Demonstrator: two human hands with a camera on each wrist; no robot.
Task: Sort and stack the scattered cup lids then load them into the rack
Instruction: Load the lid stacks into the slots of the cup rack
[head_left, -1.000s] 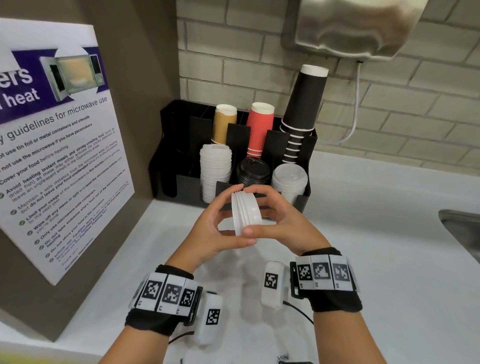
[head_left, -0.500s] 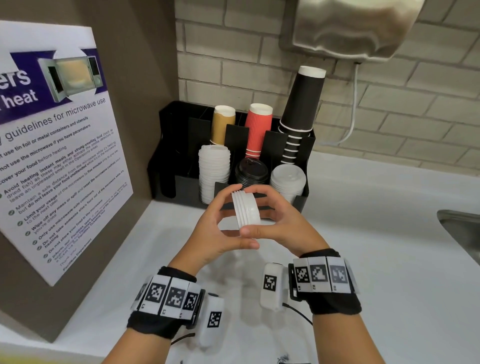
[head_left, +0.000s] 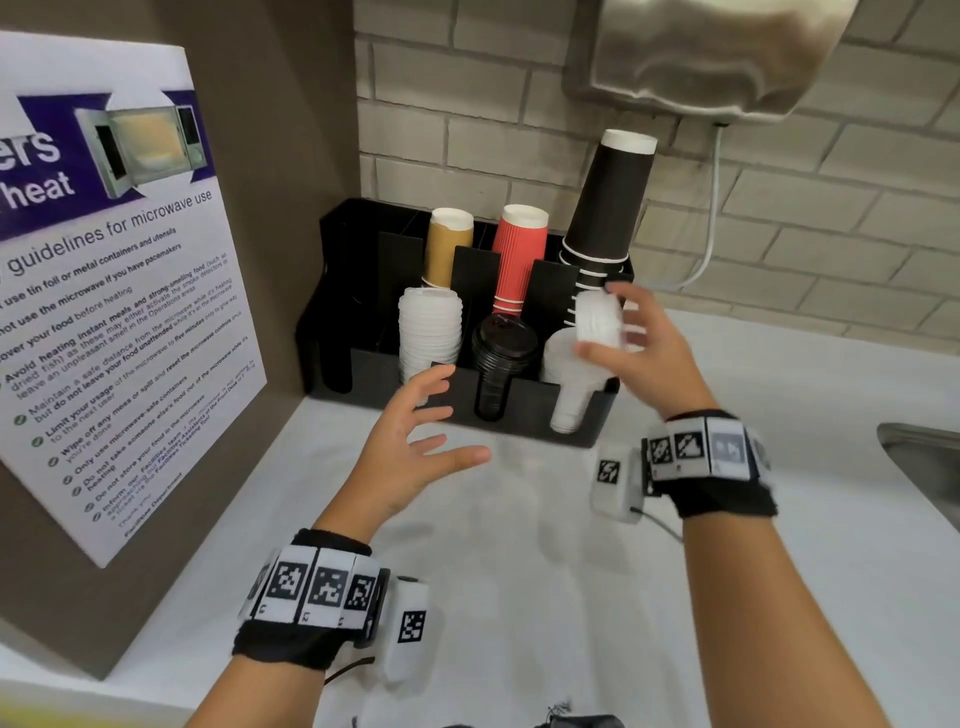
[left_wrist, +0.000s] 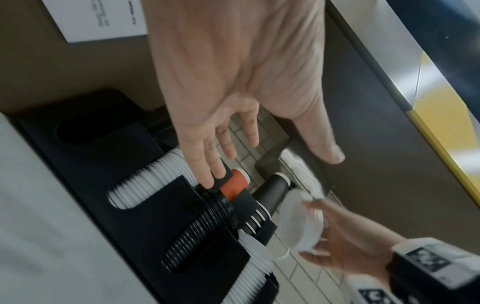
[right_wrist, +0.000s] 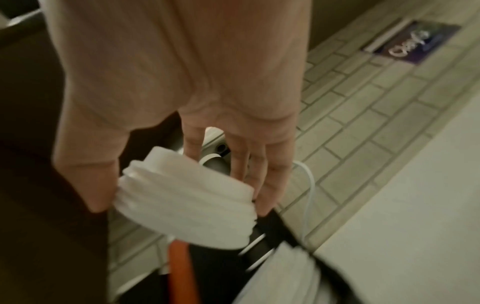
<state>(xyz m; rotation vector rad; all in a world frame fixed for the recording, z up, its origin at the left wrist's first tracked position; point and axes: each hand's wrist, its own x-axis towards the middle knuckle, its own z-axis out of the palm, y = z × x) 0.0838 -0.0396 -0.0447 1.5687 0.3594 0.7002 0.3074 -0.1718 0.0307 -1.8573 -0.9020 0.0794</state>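
My right hand (head_left: 618, 332) grips a short stack of white lids (head_left: 597, 317) between thumb and fingers, held just above the right slot's white lid stack (head_left: 569, 384) in the black rack (head_left: 524, 410). The right wrist view shows the held white lids (right_wrist: 187, 201) close up, and the left wrist view catches these white lids (left_wrist: 301, 222) from the side. My left hand (head_left: 421, 431) hangs open in front of the rack with fingers spread, holding nothing. The rack's middle slot holds black lids (head_left: 501, 358), the left slot a tall white lid stack (head_left: 428, 332).
Paper cups stand upside down at the rack's back: tan (head_left: 448, 247), red (head_left: 519, 254), a tall black pile (head_left: 608, 208). A microwave poster (head_left: 104, 270) covers the left wall, a steel dispenser (head_left: 701, 57) hangs above, a sink edge (head_left: 919, 462) lies at right.
Both hands held the lid stack together before. Now the left hand has let go and spread open, while the right hand carried the stack up and right to the rack's right slot.
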